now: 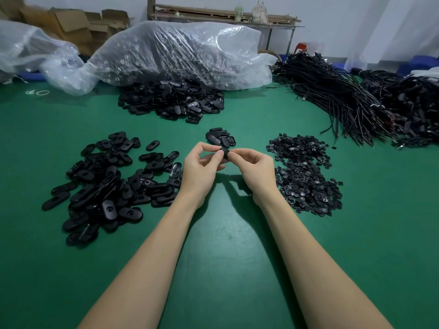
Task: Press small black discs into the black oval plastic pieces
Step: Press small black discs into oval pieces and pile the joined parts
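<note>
while raised over the green table (pixel 225 245), both hands — left hand (pixel 202 169), right hand (pixel 255 169) — pinching one black oval piece (pixel 225 153), fingers curled

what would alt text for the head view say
Both hands, left hand and right hand, pinch one small black part above a green table. Oval pieces lie piled left, small discs right.

Above a green table (pixel 225 245), the left hand (pixel 200 169) and the right hand (pixel 255 172) meet and pinch one small black piece (pixel 225 153) between their fingertips. A pile of oval pieces (pixel 107 184) lies to the left, a pile of small discs (pixel 306 176) to the right. A small cluster of ovals (pixel 219 138) sits just beyond the hands. Farther back lie a larger heap of ovals (pixel 173 100), a clear plastic bag (pixel 180 53) and black cables (pixel 332 96).
</note>
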